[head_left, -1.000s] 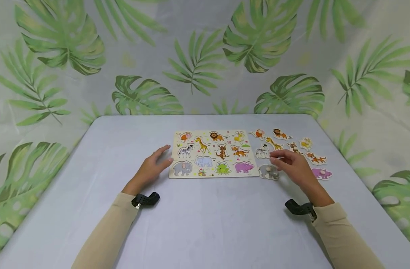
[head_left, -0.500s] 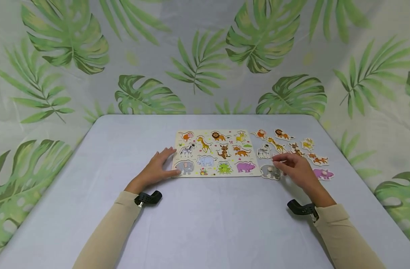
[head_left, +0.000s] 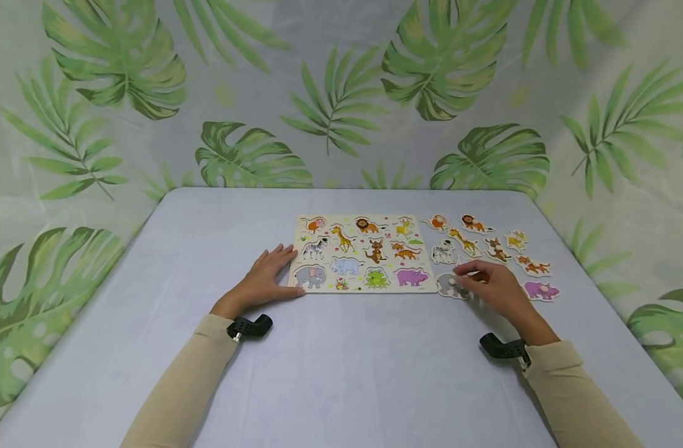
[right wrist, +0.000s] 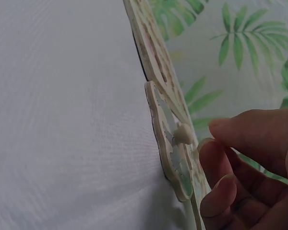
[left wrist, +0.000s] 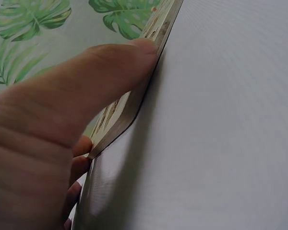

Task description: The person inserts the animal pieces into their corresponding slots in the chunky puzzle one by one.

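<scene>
A wooden animal puzzle board (head_left: 369,254) lies on the table in the head view. At its near left corner, my left hand (head_left: 263,277) touches it, thumb along the front edge and fingers at the left side. In the left wrist view the thumb (left wrist: 105,69) rests against the board's edge (left wrist: 121,120). My right hand (head_left: 495,286) hovers by the grey elephant piece (head_left: 448,284), which sits at the board's near right corner. The right wrist view shows its wooden knob (right wrist: 183,133) just off the thumb and forefinger, with a small gap between.
More loose pieces lie right of the board: a zebra (head_left: 443,251), a giraffe (head_left: 464,242), a monkey (head_left: 436,222), a lion (head_left: 476,223), a kangaroo (head_left: 497,250), a yellow goat-like animal (head_left: 517,240), a tiger (head_left: 534,266) and a purple hippo (head_left: 540,290). Another piece is mostly hidden behind the right hand.
My left hand has come onto the board's near left corner, its thumb lowered to the front edge. The right hand has shifted slightly nearer the elephant's knob. The head view has swung slightly left.
</scene>
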The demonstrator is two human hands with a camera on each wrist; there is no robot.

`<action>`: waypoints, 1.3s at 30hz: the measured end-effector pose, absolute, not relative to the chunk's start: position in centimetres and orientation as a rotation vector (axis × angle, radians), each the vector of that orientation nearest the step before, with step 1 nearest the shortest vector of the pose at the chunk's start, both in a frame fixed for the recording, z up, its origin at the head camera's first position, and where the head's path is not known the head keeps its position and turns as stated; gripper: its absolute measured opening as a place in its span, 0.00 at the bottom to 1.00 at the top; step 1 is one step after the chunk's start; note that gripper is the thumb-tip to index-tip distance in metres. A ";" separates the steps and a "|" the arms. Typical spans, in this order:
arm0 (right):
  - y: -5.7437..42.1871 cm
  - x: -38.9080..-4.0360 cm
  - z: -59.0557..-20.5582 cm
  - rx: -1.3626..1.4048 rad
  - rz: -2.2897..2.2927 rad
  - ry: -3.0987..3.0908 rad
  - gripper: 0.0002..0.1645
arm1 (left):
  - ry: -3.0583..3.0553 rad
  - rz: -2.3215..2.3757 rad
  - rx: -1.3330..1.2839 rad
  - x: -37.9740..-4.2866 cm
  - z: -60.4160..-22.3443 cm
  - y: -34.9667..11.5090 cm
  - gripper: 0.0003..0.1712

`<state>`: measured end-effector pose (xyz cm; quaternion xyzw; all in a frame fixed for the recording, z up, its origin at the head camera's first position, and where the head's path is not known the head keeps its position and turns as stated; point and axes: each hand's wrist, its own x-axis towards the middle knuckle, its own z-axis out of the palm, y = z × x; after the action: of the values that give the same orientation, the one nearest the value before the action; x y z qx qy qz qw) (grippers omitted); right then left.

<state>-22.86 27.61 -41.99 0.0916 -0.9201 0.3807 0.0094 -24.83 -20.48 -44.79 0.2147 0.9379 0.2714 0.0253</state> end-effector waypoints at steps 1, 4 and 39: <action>27.6 -22.8 -42.0 0.285 1.179 -2.879 0.18 | 2.899 0.837 0.665 -24.8 -44.8 -20.5 0.56; 27.5 -22.9 -42.1 0.285 1.167 -2.892 0.17 | 2.898 0.836 0.670 -24.8 -44.7 -20.4 0.56; 26.6 -23.1 -43.6 0.262 1.002 -2.886 0.12 | 2.907 0.806 0.659 -24.8 -44.7 -20.4 0.56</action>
<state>-23.10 26.56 -43.56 0.0855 -0.9405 0.3267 0.0377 -24.83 -20.41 -44.67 0.2134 0.9411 0.2609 0.0268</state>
